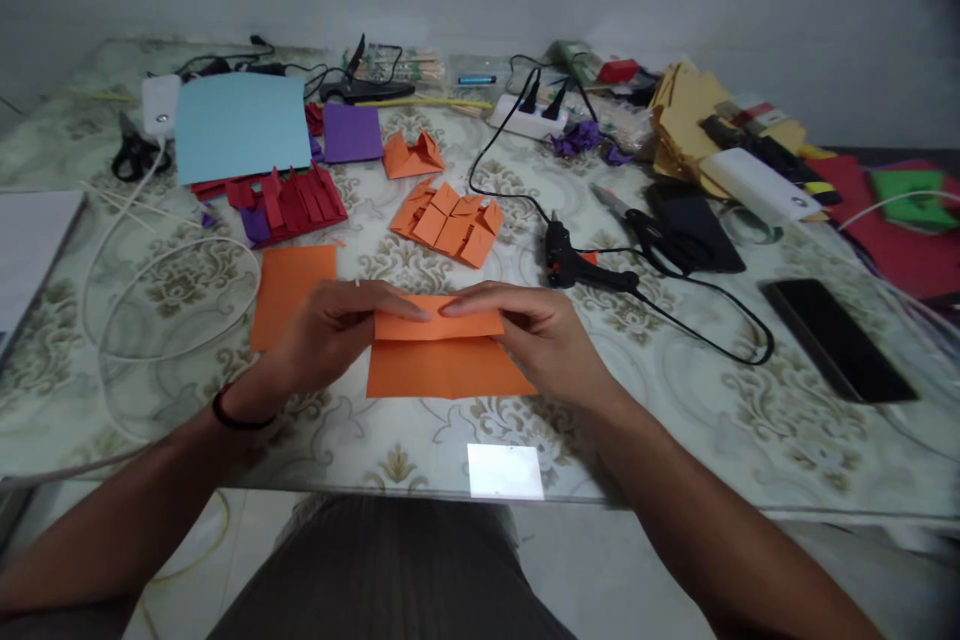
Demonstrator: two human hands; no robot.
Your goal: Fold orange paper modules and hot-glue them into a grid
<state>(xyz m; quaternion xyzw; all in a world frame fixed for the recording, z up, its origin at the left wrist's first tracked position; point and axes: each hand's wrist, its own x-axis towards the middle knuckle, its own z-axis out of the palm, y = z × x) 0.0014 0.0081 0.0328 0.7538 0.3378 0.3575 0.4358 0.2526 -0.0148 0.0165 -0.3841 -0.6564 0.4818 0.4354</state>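
An orange sheet of paper [450,367] is between my two hands near the table's front, its upper part folded over into a flap. My left hand [330,325] grips the left end of the fold, thumb hidden and fingers along the top edge. On the other end my right hand [551,335] is closed, its fingers lying over the flap. Beside my left hand lies a second orange sheet [295,285], flat on the table. Beyond the hands stand a folded orange paper piece [448,223] and a smaller one [413,155].
A black glue gun [577,265] lies right of the hands, its cord looping forward. Scissors [660,235] and a phone [836,340] lie farther right. Red folded paper [296,202], a light blue sheet [241,125] and a white cable [176,355] are on the left.
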